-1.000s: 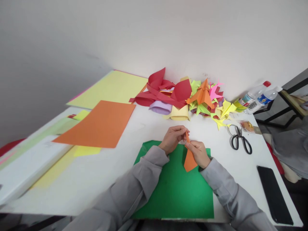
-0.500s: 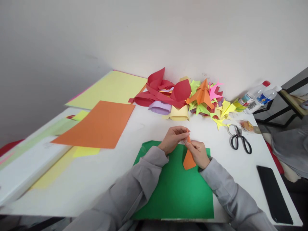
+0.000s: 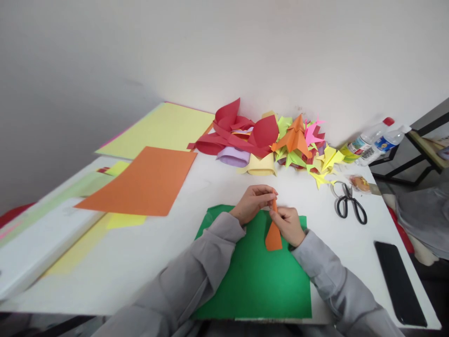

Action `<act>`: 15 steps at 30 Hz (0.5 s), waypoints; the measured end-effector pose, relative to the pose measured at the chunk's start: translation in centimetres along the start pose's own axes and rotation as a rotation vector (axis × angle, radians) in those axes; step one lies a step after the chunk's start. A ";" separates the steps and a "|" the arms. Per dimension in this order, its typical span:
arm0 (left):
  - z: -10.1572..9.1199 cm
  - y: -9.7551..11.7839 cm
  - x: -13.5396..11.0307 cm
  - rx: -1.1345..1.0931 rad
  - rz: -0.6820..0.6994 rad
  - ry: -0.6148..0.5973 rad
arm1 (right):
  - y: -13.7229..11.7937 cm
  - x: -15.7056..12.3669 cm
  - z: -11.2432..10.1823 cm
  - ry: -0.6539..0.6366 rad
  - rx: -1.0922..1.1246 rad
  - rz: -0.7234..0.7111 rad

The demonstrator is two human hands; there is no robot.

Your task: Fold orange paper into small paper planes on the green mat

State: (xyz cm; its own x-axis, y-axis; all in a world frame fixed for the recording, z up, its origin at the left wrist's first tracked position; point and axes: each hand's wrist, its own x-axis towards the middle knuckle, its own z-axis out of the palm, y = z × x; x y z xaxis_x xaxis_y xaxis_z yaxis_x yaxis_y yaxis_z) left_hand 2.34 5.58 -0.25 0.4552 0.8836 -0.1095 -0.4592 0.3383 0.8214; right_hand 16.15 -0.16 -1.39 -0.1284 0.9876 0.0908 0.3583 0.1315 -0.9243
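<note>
Both of my hands hold a small folded orange paper piece (image 3: 273,237) above a green sheet (image 3: 257,276) on the white table (image 3: 147,257). My left hand (image 3: 253,202) pinches the narrow upper tip with closed fingers. My right hand (image 3: 289,224) grips the same tip from the right side, its fingers curled shut. The wider lower end of the orange piece hangs down over the green sheet. Grey sleeves cover both forearms.
A pile of folded coloured paper shapes (image 3: 273,142) lies by the wall. An orange sheet (image 3: 142,181) and a yellow sheet (image 3: 163,128) lie left. Black scissors (image 3: 349,203) and a black phone (image 3: 400,283) lie right. Two plastic bottles (image 3: 377,139) lie at the far right.
The orange piece has swung slightly left and lower between my fingers. My hands have barely shifted.
</note>
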 end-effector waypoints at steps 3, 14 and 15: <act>0.0 -0.1 0.1 0.008 0.027 0.002 | -0.1 0.0 0.1 0.037 -0.041 -0.022; 0.0 -0.3 0.1 0.023 0.055 -0.001 | -0.3 0.0 0.2 0.072 -0.076 -0.047; 0.0 -0.3 0.2 0.019 0.063 -0.004 | -0.4 -0.1 0.1 0.060 -0.069 -0.047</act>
State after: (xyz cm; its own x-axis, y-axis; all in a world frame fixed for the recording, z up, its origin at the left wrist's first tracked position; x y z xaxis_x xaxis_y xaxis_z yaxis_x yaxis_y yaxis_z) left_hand 2.53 5.63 -0.55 0.4291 0.9016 -0.0546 -0.4726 0.2757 0.8370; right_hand 15.91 -0.28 -1.10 -0.0918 0.9833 0.1568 0.4161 0.1810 -0.8911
